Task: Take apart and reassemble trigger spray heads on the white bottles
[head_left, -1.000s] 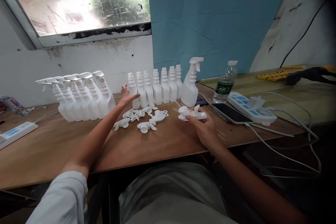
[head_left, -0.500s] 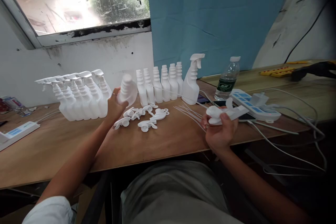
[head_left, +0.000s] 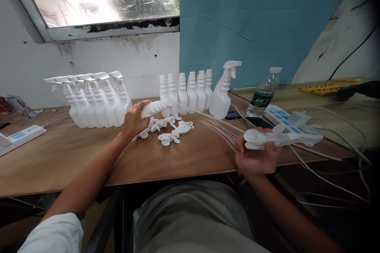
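Observation:
My left hand point(head_left: 135, 120) is wrapped round a white bottle point(head_left: 156, 107), which is tipped so that its ribbed neck points right. Near the right end of the brown table point(head_left: 190, 158), my right hand point(head_left: 255, 158) grips a white spray head point(head_left: 255, 137); a thin white tube runs from it up and left to near the bottle's mouth. Below the held bottle lie several loose spray heads point(head_left: 169, 138). Thin tubes point(head_left: 218, 130) are spread beside my right hand. Behind, several open bottles point(head_left: 191, 93) stand in a row.
Bottles with spray heads point(head_left: 97, 104) stand at the left, another point(head_left: 221, 95) right of centre. A water bottle point(head_left: 263, 97), phones point(head_left: 258, 122) and a power strip point(head_left: 285, 120) with cables are at the right. Another power strip point(head_left: 22, 138) lies at the far left.
The bottle in my left hand has tilted over, its neck now pointing right. The spray head in my right hand has turned, and its tube shows more clearly. The view has shifted slightly.

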### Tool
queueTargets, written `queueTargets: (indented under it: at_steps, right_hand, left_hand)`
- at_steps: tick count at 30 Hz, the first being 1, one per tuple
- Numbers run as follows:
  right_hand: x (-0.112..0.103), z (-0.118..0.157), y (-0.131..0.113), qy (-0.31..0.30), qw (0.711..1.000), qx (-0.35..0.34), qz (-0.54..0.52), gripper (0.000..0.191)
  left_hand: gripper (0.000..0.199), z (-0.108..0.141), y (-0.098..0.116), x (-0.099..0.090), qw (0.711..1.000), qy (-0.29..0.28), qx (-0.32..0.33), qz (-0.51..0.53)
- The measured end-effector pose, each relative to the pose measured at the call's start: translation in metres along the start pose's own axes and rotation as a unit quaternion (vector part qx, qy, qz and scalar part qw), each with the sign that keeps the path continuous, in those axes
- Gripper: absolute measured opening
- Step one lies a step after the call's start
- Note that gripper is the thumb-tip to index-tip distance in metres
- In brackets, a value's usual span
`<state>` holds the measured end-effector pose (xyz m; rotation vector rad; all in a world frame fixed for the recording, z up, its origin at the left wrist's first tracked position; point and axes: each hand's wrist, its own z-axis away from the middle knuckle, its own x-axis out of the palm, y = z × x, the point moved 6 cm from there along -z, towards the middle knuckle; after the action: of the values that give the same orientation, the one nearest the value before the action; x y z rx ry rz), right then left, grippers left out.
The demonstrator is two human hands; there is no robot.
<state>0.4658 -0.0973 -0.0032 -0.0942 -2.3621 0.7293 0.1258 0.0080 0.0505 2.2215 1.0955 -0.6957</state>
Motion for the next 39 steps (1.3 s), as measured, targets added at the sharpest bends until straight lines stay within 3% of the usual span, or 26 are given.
queueTargets:
  at_steps: [7,11,17,20,25,29,31,35,37,39]
  right_hand:
    - [-0.006,0.0,0.004,0.017,1.0,-0.011,-0.011,0.019]
    - [-0.01,0.002,0.011,0.01,1.0,0.005,-0.023,0.021]
    - [0.006,0.004,0.024,-0.072,0.991,0.073,0.091,0.026]
    - [0.028,-0.005,0.011,-0.118,0.986,0.053,0.108,0.033]
    - [0.076,-0.024,-0.028,-0.213,0.971,-0.011,0.111,0.033]
    - [0.11,-0.032,-0.044,-0.261,0.965,0.012,0.025,0.033]
    - [0.13,-0.03,-0.043,-0.305,0.95,0.057,-0.021,0.031]
    - [0.166,-0.014,-0.022,-0.408,0.892,0.185,-0.068,0.036]
    - [0.176,-0.007,-0.011,-0.421,0.874,0.222,-0.095,0.036]
    - [0.182,-0.002,-0.003,-0.414,0.869,0.24,-0.125,0.033]
  left_hand:
    - [0.051,0.001,-0.004,0.001,1.0,0.007,0.003,-0.02]
    - [0.051,0.002,0.001,0.0,0.996,0.02,0.069,-0.051]
    - [0.056,0.006,0.038,-0.015,0.976,0.018,0.188,-0.103]
    - [0.056,0.015,0.07,-0.03,0.976,0.028,0.203,-0.078]
    - [0.057,0.04,0.115,-0.048,0.99,-0.006,0.138,0.027]
    - [0.059,0.048,0.123,-0.04,0.977,-0.084,0.04,0.191]
    - [0.06,0.048,0.12,-0.026,0.951,-0.132,-0.016,0.28]
    - [0.061,0.052,0.109,0.003,0.895,-0.191,-0.111,0.387]
    - [0.061,0.057,0.106,0.012,0.888,-0.216,-0.13,0.384]
    - [0.06,0.061,0.108,0.014,0.901,-0.211,-0.107,0.364]
